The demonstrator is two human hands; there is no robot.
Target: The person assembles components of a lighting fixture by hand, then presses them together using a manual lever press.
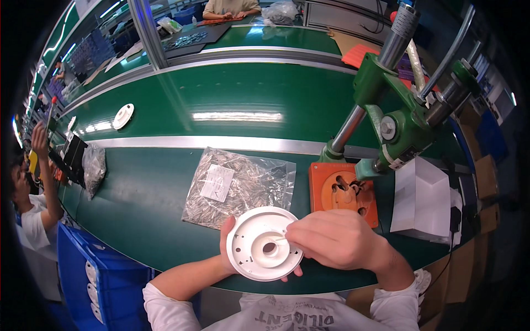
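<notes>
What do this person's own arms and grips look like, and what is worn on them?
The left grip and right grip are bare hands; no glove is visible, though much of the left one is hidden. The forearms are uncovered, with no watch or cable visible. The left sleeve and right sleeve are plain white and loose, ending near the elbows.

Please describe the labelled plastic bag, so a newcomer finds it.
On the green table, find the orange block under the press. Left of it lies a clear bag of metallic pieces. Unlike the bag farther left, it shows a white label.
</notes>
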